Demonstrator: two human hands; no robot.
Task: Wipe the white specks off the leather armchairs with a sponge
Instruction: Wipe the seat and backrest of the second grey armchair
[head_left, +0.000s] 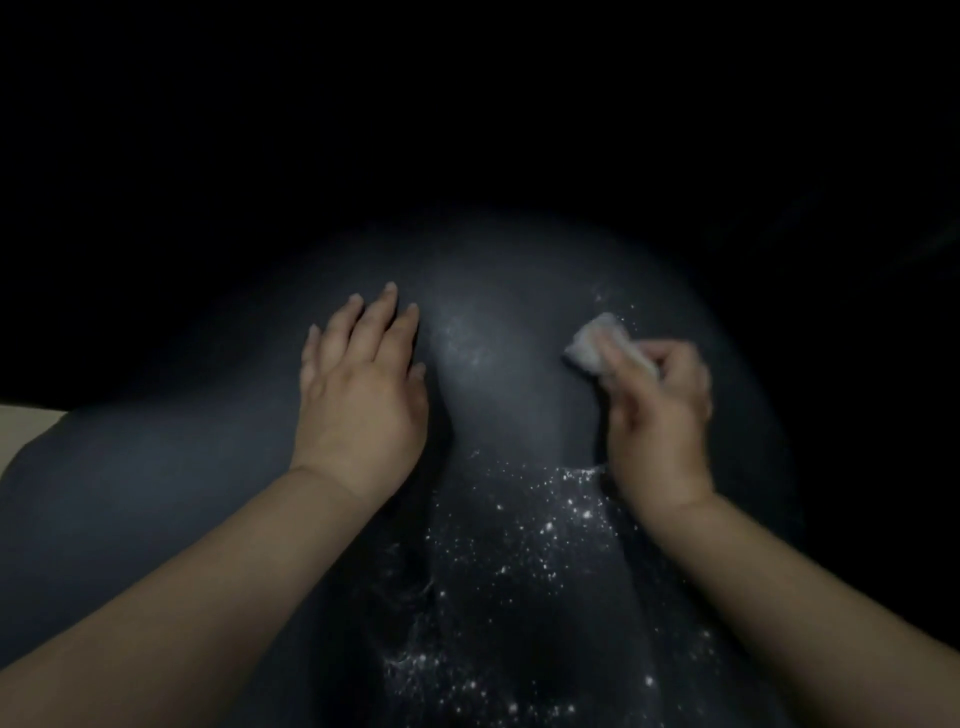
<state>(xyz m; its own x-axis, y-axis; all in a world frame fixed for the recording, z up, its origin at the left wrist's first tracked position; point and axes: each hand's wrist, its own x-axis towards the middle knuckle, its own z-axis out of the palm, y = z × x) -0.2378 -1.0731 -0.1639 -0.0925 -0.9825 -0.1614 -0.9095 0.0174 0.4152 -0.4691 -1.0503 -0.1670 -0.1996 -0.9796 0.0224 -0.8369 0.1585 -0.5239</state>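
Leather armchair (156, 467), right hand (660, 415) gripping sponge (592, 343), seemingly pressed

armchair (208, 467) edges: lost in darkness
sponge (597, 343) rear: hidden under right hand (660, 415) fingers
forearms: cut off below

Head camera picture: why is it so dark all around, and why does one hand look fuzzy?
Head view: light falls only on the middle of the armchair, so the top and corners go black; the right hand and sponge are motion-blurred, the left hand is sharper; the specks shine bright.
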